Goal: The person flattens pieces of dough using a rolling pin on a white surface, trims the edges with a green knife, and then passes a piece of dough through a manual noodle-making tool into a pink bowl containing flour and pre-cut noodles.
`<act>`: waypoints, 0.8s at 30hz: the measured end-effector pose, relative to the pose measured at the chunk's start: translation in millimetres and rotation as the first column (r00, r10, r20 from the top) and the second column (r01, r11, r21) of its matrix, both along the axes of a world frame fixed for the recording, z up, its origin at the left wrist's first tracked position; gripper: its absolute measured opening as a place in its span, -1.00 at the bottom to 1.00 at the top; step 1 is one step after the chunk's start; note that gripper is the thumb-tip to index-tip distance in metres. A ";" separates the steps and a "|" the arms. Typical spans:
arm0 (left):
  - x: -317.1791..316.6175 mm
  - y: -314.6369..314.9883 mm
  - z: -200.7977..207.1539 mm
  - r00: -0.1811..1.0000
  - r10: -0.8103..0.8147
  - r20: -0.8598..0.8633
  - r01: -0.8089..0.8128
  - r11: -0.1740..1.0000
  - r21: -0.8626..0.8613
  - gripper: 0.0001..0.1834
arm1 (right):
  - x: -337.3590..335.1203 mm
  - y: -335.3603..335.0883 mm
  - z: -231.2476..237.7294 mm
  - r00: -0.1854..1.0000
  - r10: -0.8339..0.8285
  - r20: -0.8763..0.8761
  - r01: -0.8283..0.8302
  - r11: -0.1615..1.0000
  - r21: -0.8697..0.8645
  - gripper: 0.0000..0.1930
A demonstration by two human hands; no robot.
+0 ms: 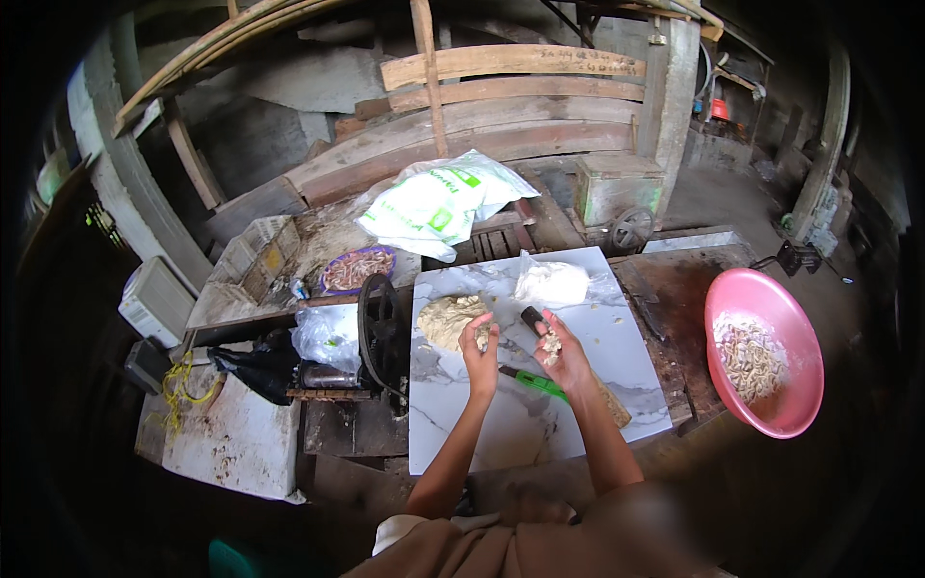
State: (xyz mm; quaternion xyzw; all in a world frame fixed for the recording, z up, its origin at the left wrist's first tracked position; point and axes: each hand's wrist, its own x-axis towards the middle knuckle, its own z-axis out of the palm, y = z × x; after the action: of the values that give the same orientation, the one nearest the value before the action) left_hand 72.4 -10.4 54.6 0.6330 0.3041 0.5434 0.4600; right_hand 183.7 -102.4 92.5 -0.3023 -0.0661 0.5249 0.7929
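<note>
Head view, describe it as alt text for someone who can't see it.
A person's bare left hand and right hand, with pale doughy bits on them, are over a white marbled board. On it lie a dough mound, a clear bag of white material and a green tool. Right of it is a pink basin holding pale strips.

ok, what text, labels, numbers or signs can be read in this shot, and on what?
White plastic bag: green printed lettering, wording not transcribed.
Wooden plank at the back: dark marks that look handwritten, too blurred to read reliably.
Green tool: any lettering too small to tell.
Dough and pink basin: none seen.
</note>
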 end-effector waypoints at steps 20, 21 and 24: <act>65.7 -84.8 48.6 0.670 -0.251 0.698 0.638 0.676 -0.369 -0.37 | 3.5 -34.3 9.2 0.999 -0.005 0.045 -0.003 0.985 0.172 -0.82; 63.8 -87.9 49.7 0.698 -0.255 0.670 0.628 0.666 -0.402 -0.36 | 2.3 -36.4 7.3 0.990 -0.066 0.126 0.045 0.986 0.159 -0.81; 59.1 -97.7 51.3 0.730 -0.184 0.658 0.566 0.703 -0.430 -0.46 | -8.1 -37.8 3.2 0.927 -0.147 0.344 0.094 0.982 0.166 -0.77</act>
State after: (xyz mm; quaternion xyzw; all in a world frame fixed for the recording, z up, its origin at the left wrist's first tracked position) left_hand 131.4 -108.1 105.9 0.3090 0.1662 0.4674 0.8115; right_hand 175.7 -140.2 95.7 -0.3364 -0.2277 0.4057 0.8188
